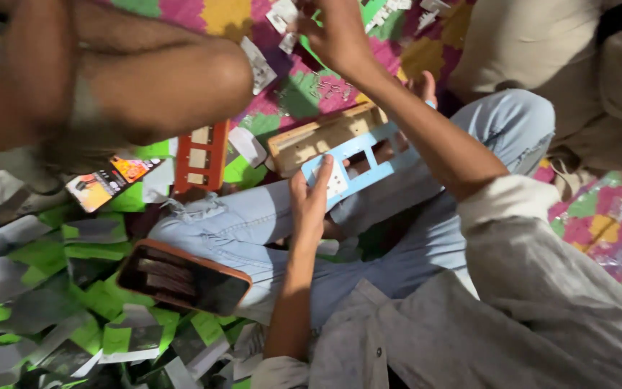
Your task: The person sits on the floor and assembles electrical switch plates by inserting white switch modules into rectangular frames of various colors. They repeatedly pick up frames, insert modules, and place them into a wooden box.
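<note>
Patterned floor mat (311,94) is strewn with paper scraps. Blue slotted plate (368,155) is gripped at its near end by left hand (311,198), long axis running up-right across lap. Right hand (336,32) is pinched on small white piece (287,20) beyond it.

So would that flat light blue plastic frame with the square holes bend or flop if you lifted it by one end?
The light blue plastic frame probably stays fairly stiff: the left hand holds one end and it juts out straight. It likely feels light, being thin with open cut-outs. Those narrow bars might flex or snap if twisted.
</note>
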Available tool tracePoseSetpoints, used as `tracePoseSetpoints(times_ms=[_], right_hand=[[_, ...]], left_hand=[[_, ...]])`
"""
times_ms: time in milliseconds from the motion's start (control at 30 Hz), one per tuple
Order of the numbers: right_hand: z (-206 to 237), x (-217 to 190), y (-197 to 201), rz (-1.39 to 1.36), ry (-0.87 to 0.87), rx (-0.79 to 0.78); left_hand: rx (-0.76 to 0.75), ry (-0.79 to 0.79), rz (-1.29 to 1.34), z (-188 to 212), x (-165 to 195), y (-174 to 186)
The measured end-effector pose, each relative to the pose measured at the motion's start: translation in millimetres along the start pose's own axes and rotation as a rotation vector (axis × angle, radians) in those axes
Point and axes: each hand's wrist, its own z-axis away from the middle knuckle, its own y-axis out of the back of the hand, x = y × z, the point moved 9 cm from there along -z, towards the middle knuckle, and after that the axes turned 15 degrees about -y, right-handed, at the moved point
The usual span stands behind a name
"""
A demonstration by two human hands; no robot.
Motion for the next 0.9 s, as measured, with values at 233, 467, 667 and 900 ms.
tracePoseSetpoints(times_ms=[233, 467, 667, 900], right_hand=[[150, -20, 96, -0.272, -0.422, -0.426], [200, -29, 93, -0.156, -0.441, -0.352], [207, -34, 106, 0.022, -0.347, -0.164], [206, -59, 132, -0.052, -0.138, -0.033]], left_hand=[[0.052, -0.141, -0.191, -6, 2, 9], [0.031, -0.191, -0.161, -3, 9, 7], [-0.006, -0.321, -0.156, -2, 26, -7], [-0.048, -0.261, 0.000, 0, 34, -21]])
